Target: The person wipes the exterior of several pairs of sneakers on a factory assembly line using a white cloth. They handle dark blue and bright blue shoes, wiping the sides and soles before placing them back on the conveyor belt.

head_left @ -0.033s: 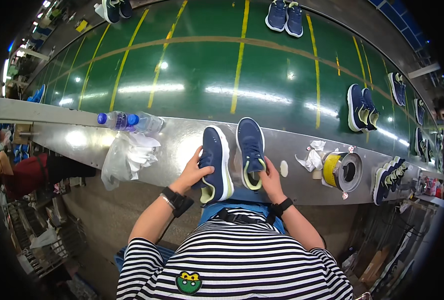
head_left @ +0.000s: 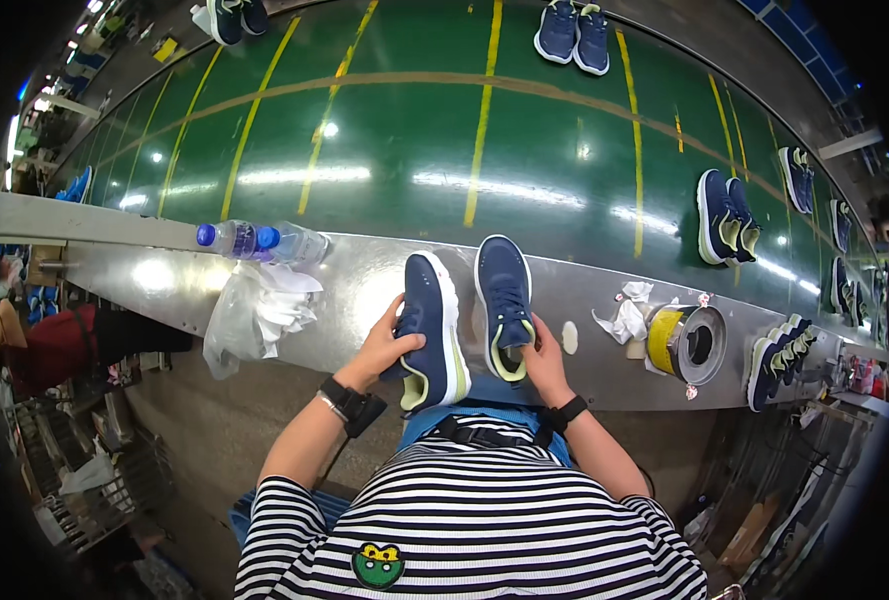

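Note:
My left hand (head_left: 388, 349) is closed round a navy blue sneaker (head_left: 426, 305), thumb across its upper. This sneaker leans on its side, so the white sole edge with a lime-green heel part shows. Just right of it, a second navy sneaker (head_left: 504, 285) points toe away from me, laces up, with a pale green lining. My right hand (head_left: 541, 357) grips that one by the collar near the heel, some fingers hidden inside or behind it. Both shoes are over the near metal ledge (head_left: 354, 270), close to my waist.
Beyond the ledge runs a green conveyor belt (head_left: 394, 130) with yellow lines, carrying sneaker pairs (head_left: 572, 38). On the ledge are plastic bottles (head_left: 299, 245), a bag of white paper (head_left: 264, 315), a yellow-sided roll (head_left: 686, 343) and more sneakers (head_left: 776, 360). A person in red (head_left: 54, 350) is at left.

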